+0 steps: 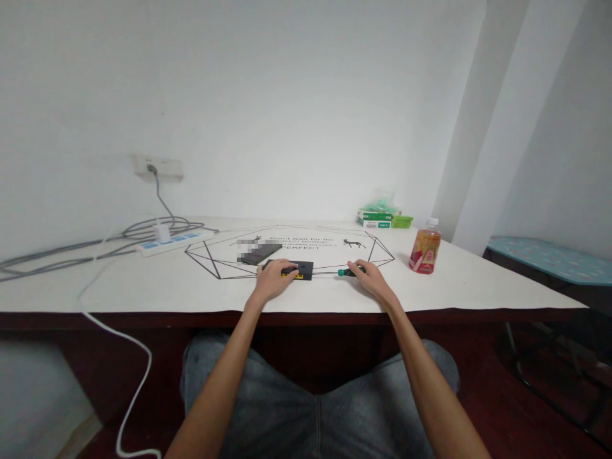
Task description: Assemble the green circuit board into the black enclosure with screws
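One black box (304, 269) and one screwdriver (345, 272), both under your hands.
Your left hand (275, 279) lies over the box's left end, mid-bench (143, 284); you cannot tell whether it grips. Your right hand (371, 279) is closed around the screwdriver, just right of the box. One bottle (425, 247) stands farther right.

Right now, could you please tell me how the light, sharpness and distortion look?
Head view: soft, even light, faint shadows by the left hand and the right hand on the screwdriver; wide-angle lens stretches the table toward the edges; a pixelated patch hides part of the dark device.
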A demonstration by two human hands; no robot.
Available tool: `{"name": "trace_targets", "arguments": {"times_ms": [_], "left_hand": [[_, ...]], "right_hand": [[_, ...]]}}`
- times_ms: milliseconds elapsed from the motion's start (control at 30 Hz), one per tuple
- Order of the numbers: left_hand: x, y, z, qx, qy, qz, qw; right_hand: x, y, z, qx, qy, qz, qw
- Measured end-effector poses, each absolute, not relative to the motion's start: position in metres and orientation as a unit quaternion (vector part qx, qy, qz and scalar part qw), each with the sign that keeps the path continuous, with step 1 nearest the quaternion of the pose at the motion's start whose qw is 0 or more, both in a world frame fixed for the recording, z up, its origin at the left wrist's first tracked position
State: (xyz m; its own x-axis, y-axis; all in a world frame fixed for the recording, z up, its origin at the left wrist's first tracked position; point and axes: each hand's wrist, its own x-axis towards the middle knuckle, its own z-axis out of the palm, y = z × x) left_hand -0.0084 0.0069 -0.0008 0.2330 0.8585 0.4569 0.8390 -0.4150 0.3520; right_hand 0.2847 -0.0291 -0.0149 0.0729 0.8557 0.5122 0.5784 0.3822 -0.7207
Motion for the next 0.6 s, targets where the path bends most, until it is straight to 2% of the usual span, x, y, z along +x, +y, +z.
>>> {"name": "trace_targets", "arguments": {"times_ms": [167, 400, 600], "left_hand": [[-0.0083, 0.0075, -0.0012, 0.786, 0.540, 0.301, 0.020], [-0.0087, 0.0081, -0.0021, 0.782, 0.541, 0.308, 0.021], [-0.0084, 0.0075, -0.0017, 0.781, 0.548, 0.299, 0.016]], "right_hand": [[0.2849, -0.0302, -0.0154, -0.534, -0.631, 0.225, 0.516], [0.2872, -0.0231, -0.0200, -0.548, -0.665, 0.137, 0.489], [0.2890, -0.0216, -0.0242, -0.542, -0.642, 0.194, 0.506]]}}
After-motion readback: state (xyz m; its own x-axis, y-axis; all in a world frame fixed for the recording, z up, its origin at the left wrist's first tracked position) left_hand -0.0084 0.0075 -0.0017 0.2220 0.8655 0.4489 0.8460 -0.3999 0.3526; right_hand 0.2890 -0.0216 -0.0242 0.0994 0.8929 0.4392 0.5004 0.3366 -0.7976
